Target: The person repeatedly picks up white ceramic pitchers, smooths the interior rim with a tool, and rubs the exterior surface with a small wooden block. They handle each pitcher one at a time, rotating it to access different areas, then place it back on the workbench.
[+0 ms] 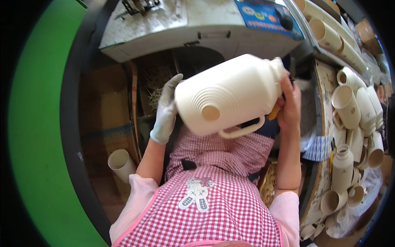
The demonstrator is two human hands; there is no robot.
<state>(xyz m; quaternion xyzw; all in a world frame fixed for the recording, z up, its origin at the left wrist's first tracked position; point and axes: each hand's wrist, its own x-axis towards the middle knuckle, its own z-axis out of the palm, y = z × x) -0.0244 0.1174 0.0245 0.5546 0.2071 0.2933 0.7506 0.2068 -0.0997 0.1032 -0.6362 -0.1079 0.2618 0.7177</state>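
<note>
A large cream plastic jug body (247, 84) lies tilted on its side in the air above my lap, its neck to the right and its loop handle facing me. Concentric ridges surround a round tan spot on its side. My left hand (166, 113), in a pale glove, presses against the base with its fingers along the edge. My bare right hand (290, 103) is closed around the neck end, its fingertips partly hidden by it. A small yellow-orange thing (273, 113) shows under that hand; I cannot make out what it is.
A white workbench (164, 41) with a metal fixture (139, 6) and a blue mat (263, 18) stands ahead. Several cream jug bodies and bottles (342, 168) crowd the shelf at right. A cream cup-shaped piece (121, 162) sits at left, beside cardboard. Green floor (37, 123) lies further left.
</note>
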